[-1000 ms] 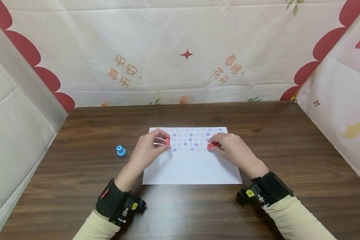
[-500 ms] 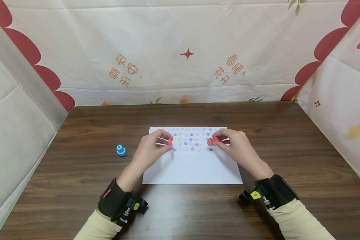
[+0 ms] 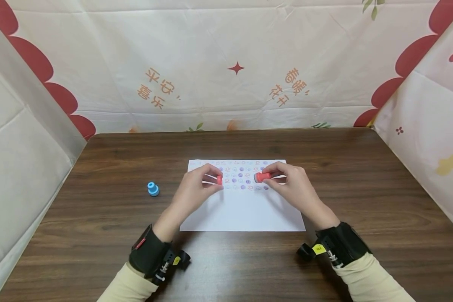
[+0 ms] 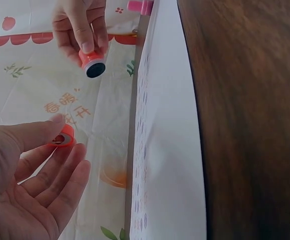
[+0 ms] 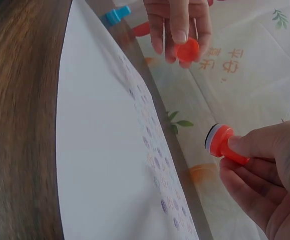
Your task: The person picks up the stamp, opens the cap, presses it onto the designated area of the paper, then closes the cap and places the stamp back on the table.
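Note:
Over the white sheet of paper [image 3: 241,214], my left hand [image 3: 196,186] pinches a small red cap [image 4: 64,135] between thumb and fingers. My right hand [image 3: 292,182] holds a red stamp [image 3: 262,177] by its handle, lying sideways. Its dark round stamping face [image 4: 95,70] is uncovered and faces the left hand. Cap and stamp are apart, both raised above the paper. Rows of small purple, blue and red prints [image 3: 241,181] cover the sheet's far half; the hands hide some of them.
A blue stamp [image 3: 153,189] stands on the brown wooden table [image 3: 109,218], left of the paper. A pink object [image 4: 140,6] shows at the top of the left wrist view, partly cut off. Patterned cloth [image 3: 226,96] hangs behind the table and at both sides.
My right hand has lifted the red stamp off the paper, tipped it sideways and moved it left; a purple print shows there. My left hand has moved slightly right with the cap.

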Available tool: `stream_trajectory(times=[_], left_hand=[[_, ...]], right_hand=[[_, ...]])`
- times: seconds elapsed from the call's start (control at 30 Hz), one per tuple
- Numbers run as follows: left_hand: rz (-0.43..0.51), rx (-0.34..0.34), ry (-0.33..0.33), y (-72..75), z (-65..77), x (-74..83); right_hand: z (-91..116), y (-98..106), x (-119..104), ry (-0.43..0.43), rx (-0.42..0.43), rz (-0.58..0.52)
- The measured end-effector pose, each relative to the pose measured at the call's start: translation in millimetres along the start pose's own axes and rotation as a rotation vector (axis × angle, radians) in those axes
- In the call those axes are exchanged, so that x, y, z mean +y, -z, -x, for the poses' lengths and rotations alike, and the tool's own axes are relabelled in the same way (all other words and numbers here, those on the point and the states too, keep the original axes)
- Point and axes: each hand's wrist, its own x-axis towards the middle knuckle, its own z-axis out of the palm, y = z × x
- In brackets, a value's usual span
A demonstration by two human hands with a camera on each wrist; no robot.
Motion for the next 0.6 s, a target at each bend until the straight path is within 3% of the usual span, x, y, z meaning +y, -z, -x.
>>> stream_trajectory(times=[0.6], left_hand=[[0.003, -0.022, -0.008, -14.3, -3.2, 7.6]], right_hand=[[-2.6, -15.0, -14.7, 0.062, -0.009, -0.077]])
